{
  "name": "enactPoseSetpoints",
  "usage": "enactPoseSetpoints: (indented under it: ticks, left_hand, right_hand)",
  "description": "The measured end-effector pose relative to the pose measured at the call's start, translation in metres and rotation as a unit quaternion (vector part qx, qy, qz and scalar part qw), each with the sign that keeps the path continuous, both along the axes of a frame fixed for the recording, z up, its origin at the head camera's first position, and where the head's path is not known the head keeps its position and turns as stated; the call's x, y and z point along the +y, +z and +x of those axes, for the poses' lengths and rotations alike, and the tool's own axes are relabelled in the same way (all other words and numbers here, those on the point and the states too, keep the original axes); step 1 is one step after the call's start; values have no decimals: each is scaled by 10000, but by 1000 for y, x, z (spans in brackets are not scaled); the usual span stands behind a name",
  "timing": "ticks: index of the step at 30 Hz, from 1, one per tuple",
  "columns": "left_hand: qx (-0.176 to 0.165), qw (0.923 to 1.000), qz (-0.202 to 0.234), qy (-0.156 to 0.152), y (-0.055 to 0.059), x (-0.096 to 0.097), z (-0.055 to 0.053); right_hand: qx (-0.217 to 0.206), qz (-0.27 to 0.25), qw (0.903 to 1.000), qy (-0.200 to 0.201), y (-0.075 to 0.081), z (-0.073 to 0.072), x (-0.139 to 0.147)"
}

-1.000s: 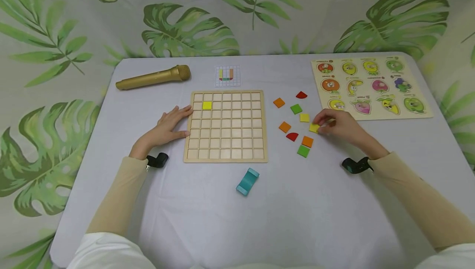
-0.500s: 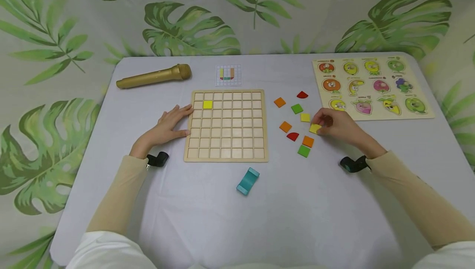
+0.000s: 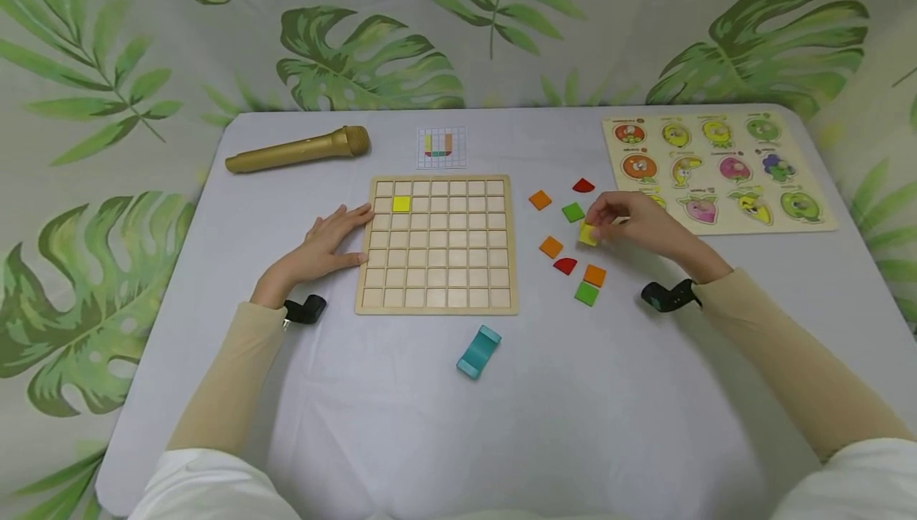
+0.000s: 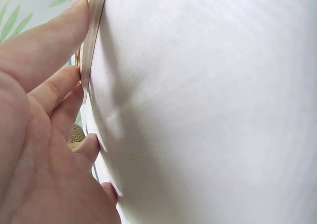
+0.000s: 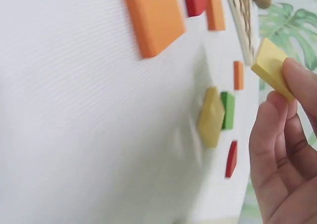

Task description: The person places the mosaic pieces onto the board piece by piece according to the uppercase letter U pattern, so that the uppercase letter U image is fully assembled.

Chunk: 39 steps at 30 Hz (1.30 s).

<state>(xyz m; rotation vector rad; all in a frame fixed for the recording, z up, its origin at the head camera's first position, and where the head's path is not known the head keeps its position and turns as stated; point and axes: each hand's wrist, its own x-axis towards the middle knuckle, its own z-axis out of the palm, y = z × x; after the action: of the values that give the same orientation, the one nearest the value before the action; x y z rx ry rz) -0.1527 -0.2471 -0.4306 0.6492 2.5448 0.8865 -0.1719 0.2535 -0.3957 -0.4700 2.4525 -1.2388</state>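
Note:
My right hand pinches a yellow square tile between thumb and fingers, raised off the table in the right wrist view. A second yellow tile lies on the cloth below it, beside a green tile. In the head view the hand and held tile cover that spot. My left hand lies at the left edge of the wooden grid board, its thumb and fingers extended and touching the rim. One yellow tile sits in a cell near the board's upper left.
Orange tiles, a green tile and red quarter-round pieces lie right of the board. Behind it is a pattern card. A gold microphone, a fruit puzzle and a teal curved block lie around.
My right hand has lifted a yellow tile off the cloth and moved slightly left and away from me, over the other loose yellow tile. The left hand stays at the board.

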Motion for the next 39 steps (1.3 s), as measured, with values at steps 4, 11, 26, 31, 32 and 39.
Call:
enactPoseSetpoints:
  ticks: [4,11,26,31,32,39]
  left_hand:
    - [-26,10000,18,-18,0,1,0]
    - [-33,10000,52,-38,0,2,0]
    - [-18,10000,58,7,1,2,0]
    - [-38,10000,41,58,2,1,1]
    - [-58,10000,47,64,2,2,1]
    - [-72,9999,100,59,6,2,1]
  right_hand:
    - [-81,-199,9997,117,3,-13,-19]
    - [-200,-604,9965,549,7,-37,-64]
    - [-257,-899,9805,1726,-3,-72,-182]
    - [-234,-783,9790,1867,-9,-76,-216]
    - [-211,-732,9791,1883,-9,-77,-222]
    - [198,-138,9797,1988,-11,-75,-255]
